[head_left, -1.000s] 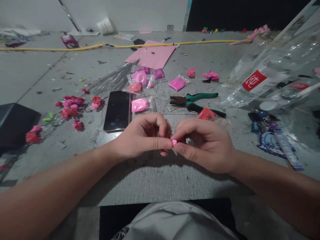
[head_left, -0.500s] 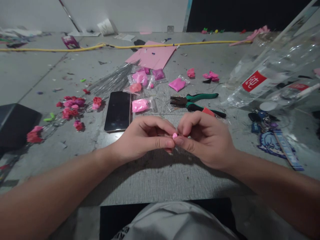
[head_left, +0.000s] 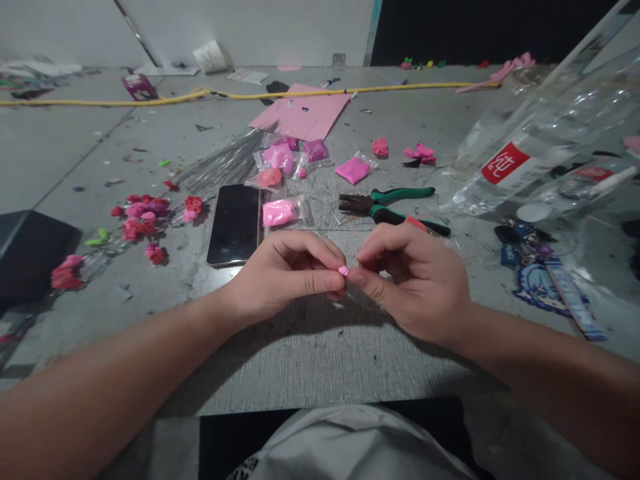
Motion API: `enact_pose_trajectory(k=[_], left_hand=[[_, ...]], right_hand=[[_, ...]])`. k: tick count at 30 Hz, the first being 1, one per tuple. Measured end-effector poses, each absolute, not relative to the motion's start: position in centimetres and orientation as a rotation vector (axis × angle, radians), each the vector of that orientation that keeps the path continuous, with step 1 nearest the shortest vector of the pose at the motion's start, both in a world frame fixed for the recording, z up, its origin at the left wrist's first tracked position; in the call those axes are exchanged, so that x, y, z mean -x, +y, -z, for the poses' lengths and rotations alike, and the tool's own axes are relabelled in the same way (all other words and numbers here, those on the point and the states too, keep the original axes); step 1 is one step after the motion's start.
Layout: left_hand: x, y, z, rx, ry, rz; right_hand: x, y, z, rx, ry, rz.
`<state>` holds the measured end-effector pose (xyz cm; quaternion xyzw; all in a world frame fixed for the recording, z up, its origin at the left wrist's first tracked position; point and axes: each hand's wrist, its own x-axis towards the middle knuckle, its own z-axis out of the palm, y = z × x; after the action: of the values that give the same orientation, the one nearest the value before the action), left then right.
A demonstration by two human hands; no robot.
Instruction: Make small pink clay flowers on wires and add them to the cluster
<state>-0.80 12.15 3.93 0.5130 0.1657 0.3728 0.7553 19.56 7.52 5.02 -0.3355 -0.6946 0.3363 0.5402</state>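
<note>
Between the thumb and forefinger of my left hand point(head_left: 295, 270) is a tiny lump of pink clay point(head_left: 343, 271), pinched at the fingertips above the near part of the table. My right hand point(head_left: 410, 277) is just to the right; its thumb tip touches or nearly touches the lump, while the curled forefinger stands apart from the thumb. Beyond my hands lie a clear bag of pink clay point(head_left: 279, 213), a dark phone point(head_left: 234, 225) and pliers with green and black handles point(head_left: 385, 203). A red-orange piece point(head_left: 415, 223) shows partly behind my right hand.
Bunches of red and pink clay flowers point(head_left: 145, 215) lie left. Thin wires point(head_left: 225, 160), more clay bags point(head_left: 354, 168) and a pink sheet point(head_left: 305, 110) lie farther back. Plastic bottles point(head_left: 510, 163) and a keychain bundle point(head_left: 550, 287) occupy the right. A yellow cable point(head_left: 180, 97) crosses behind.
My right forefinger has lifted away from the pink lump, opening a gap to the thumb. The lump has shifted slightly left with my left fingertips.
</note>
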Motion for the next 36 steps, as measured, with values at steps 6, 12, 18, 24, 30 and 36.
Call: enact_pose_trajectory(k=[6,12,18,24,30,36], left_hand=[[0.6,12.0,-3.9,-1.133,0.342,-0.809],[0.9,12.0,-3.9,-1.149,0.372,-0.749],[0.7,12.0,-3.8,-1.145,0.402,-0.815],[1.0,12.7,-4.9,-1.369,0.526,-0.860],[1.7,13.8,-4.2,-2.471,0.384,-0.459],[1.8,13.6,-3.8,-2.831,0.276,-0.253]], right_hand=[[-19.8,7.3,-4.9,0.731,-1.801,-0.647],[-19.8,7.5,-4.8,0.729,-1.836,-0.617],[-20.0,7.4,-5.0,0.882,-1.765,-0.583],[-20.4,7.8,-4.8,0.981,-1.651,-0.667],[-21.1,10.5,-4.1,1.144,-1.581,-0.895],[-21.7,11.7,-3.0,1.181,-1.908,-0.772]])
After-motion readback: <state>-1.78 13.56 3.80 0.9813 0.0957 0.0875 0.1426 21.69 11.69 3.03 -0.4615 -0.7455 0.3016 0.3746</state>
